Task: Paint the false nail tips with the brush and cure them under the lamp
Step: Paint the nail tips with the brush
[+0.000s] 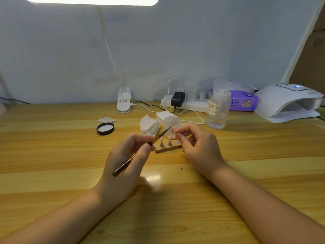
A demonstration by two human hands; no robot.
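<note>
The left hand [126, 155] grips a slender dark-handled nail brush with a tan ferrule [133, 155] between thumb and curled fingers; the handle end projects down-left past the palm, and the dark bristle tip points up-right toward the right hand. The right hand [195, 147] pinches a small pink false nail tip [173, 130] between thumb and forefinger, held above the table with the remaining fingers loosely curled. The brush tip lies just beside this nail tip; contact between them cannot be determined.

Directly below and between the hands, a narrow wooden display strip [168, 148] lies on the light striped wooden table [52, 155]. Two small metal cone-shaped stands [161, 144], each carrying a pink nail tip, stand upright on the strip; a flat round metal disc [176, 143] sits on the strip to their right.

Behind the strip lie a crumpled white tissue [149, 126] and a stack of white cotton pads [164, 116]. To the left, a black round jar lid [105, 128] rests with its white liner upward. A clear plastic pump bottle with a cream label [218, 108] stands to the right. The white dome-shaped curing lamp [288, 103] sits at the far right table edge, well apart from both hands. A white power strip [186, 103] with a black adapter lies along the rear wall, beside a purple wipes pack [244, 102]
</note>
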